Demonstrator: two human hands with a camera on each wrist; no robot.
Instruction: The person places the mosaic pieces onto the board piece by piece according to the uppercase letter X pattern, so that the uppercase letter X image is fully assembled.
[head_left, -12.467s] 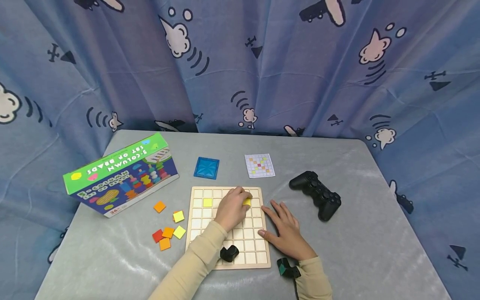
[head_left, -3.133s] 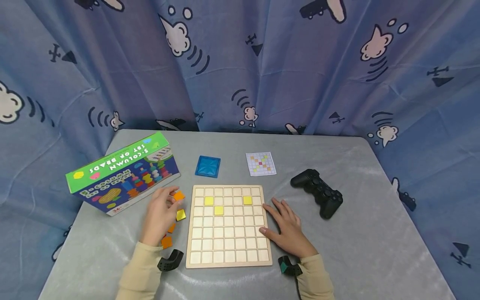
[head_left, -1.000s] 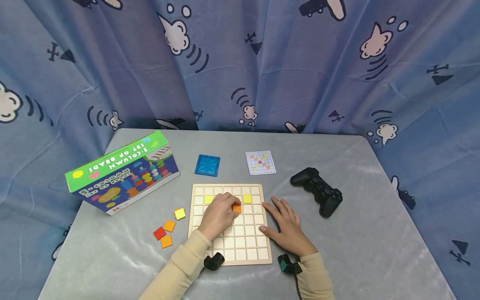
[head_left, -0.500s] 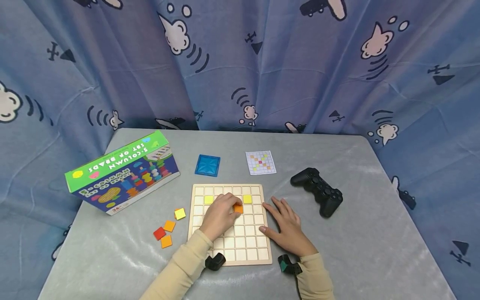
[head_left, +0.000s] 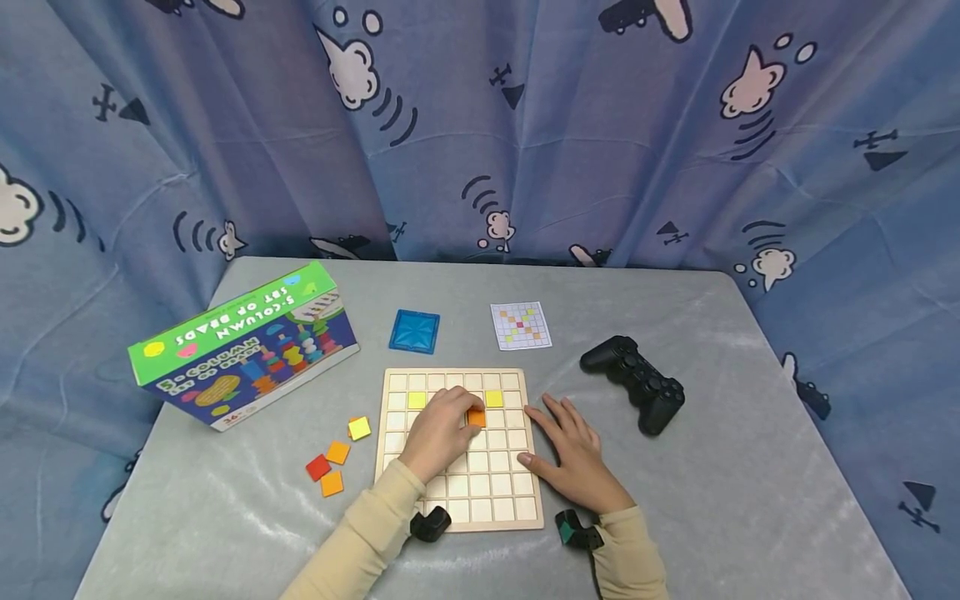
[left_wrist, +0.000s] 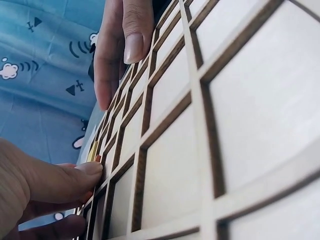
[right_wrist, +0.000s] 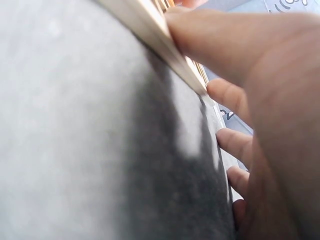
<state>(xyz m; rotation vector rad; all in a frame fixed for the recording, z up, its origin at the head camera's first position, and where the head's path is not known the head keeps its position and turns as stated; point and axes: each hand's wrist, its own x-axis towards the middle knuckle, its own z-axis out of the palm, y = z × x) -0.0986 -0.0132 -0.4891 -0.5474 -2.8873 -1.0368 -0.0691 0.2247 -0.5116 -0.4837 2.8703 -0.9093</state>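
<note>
A wooden grid board (head_left: 501, 485) lies at the middle of the table. My left hand (head_left: 441, 429) reaches over its upper half and pinches an orange tile (head_left: 477, 418) between thumb and fingers, right at a cell. In the left wrist view, the thumb (left_wrist: 65, 182) presses by the tile's edge. Two yellow tiles, a left one (head_left: 417, 401) and a right one (head_left: 493, 399), sit in the second row of cells. The left hand covers cells near the board's middle. Spread fingers of my right hand (head_left: 573, 458) rest beside the board; its thumb (right_wrist: 215, 40) touches the board's right edge.
Loose tiles lie left of the board: a yellow one (head_left: 359, 428), a red one (head_left: 317, 467) and several orange. Behind the board are a blue square tray (head_left: 415, 332) and a coloured pattern card (head_left: 521, 326). A toy box (head_left: 247, 346) stands left, a black game controller (head_left: 633, 383) right.
My left hand set yellow tiles in the grid, then took an orange tile from the left and carried it right onto the board. In the last half second it barely moves. The right hand stays put.
</note>
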